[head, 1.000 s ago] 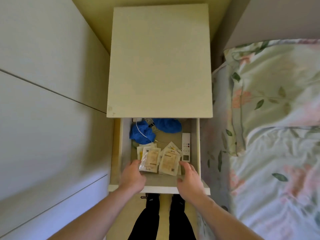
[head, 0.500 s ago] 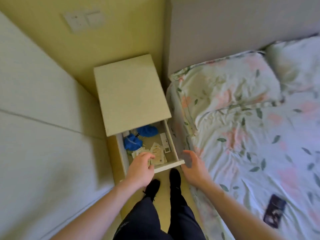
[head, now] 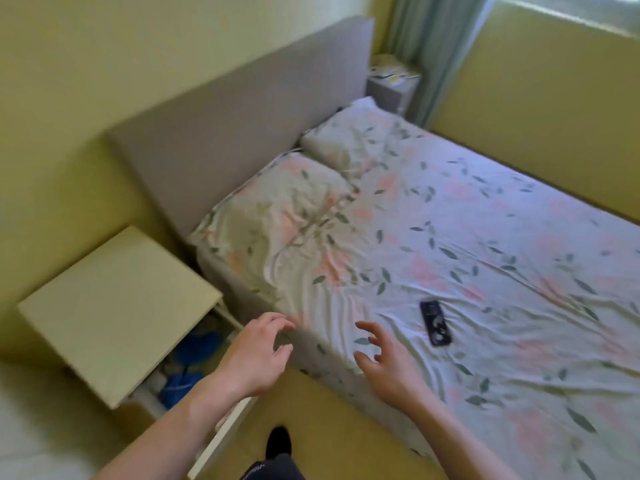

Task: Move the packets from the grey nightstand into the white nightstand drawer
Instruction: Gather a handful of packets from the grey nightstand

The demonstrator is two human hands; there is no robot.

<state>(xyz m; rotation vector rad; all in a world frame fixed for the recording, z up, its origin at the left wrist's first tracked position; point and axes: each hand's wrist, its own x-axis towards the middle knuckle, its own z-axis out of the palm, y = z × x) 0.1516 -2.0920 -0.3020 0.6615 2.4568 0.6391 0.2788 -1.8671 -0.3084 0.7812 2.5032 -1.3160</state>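
The white nightstand (head: 117, 306) stands at the lower left with its drawer (head: 221, 434) pulled out; blue cloth shows inside, and my left arm hides the packets. The grey nightstand (head: 389, 90) stands far off beyond the bed, by the curtain, with light-coloured items (head: 391, 69) on top, too small to make out. My left hand (head: 254, 355) hovers above the drawer's right side, fingers loosely curled, holding nothing. My right hand (head: 382, 362) is over the bed's near edge with fingers spread and empty.
A bed (head: 467, 271) with floral sheets and two pillows fills the middle and right, between the two nightstands. A dark phone (head: 435, 322) lies on the sheet near my right hand. A grey headboard (head: 242, 116) runs along the wall. My foot (head: 278, 443) is on the floor.
My view has swung from the open drawer up and right across the bed. Both hands left the packets in the drawer and now hang empty in the air.
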